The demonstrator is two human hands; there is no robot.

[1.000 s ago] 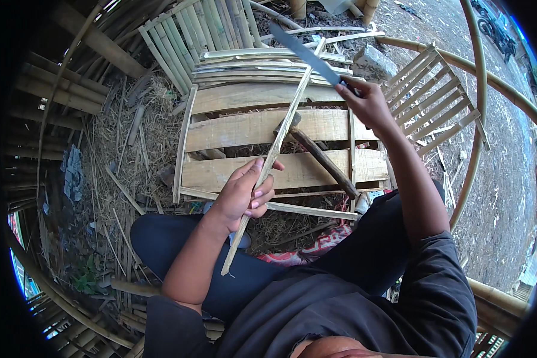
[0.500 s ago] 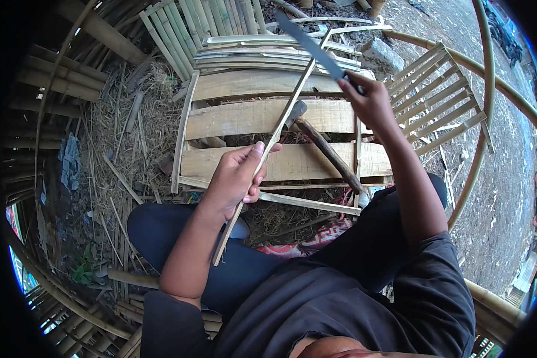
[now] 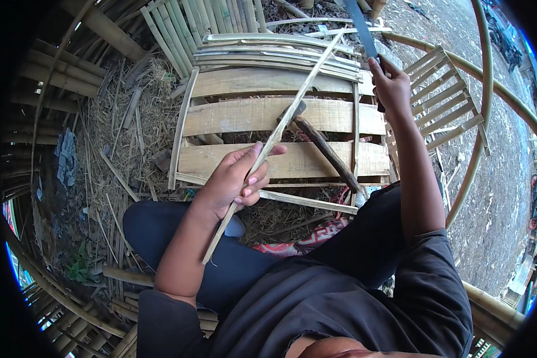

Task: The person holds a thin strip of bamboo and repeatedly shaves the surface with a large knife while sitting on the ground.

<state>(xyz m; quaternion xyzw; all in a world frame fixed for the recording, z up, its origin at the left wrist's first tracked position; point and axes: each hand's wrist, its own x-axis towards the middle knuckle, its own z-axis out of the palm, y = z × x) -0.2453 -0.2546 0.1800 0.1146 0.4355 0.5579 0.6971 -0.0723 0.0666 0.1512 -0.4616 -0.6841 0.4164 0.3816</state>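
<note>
My left hand (image 3: 238, 176) is closed around the lower half of a long thin bamboo strip (image 3: 304, 88). The strip slants from above my left thigh up over the slatted wooden bench (image 3: 232, 122). In my right hand (image 3: 391, 83) is the handle of a large knife (image 3: 360, 27); its dark blade points up and away, and its tip is cut off by the picture's upper edge. The knife is apart from the strip. Beneath the strip, a hammer (image 3: 325, 149) with a wooden handle lies across the bench slats, its head partly hidden.
Several split bamboo strips (image 3: 274, 51) lie along the bench's far edge. A slatted bamboo rack (image 3: 444, 98) stands to the right, beside curved bamboo poles (image 3: 488, 71). Straw and scraps (image 3: 140, 122) cover the ground on the left. A red and white patterned cloth (image 3: 304, 241) lies between my legs.
My right hand has moved right and slightly up, carrying the knife away from the strip. The blade has swung to point more upward. The strip's far end has shifted a little right.
</note>
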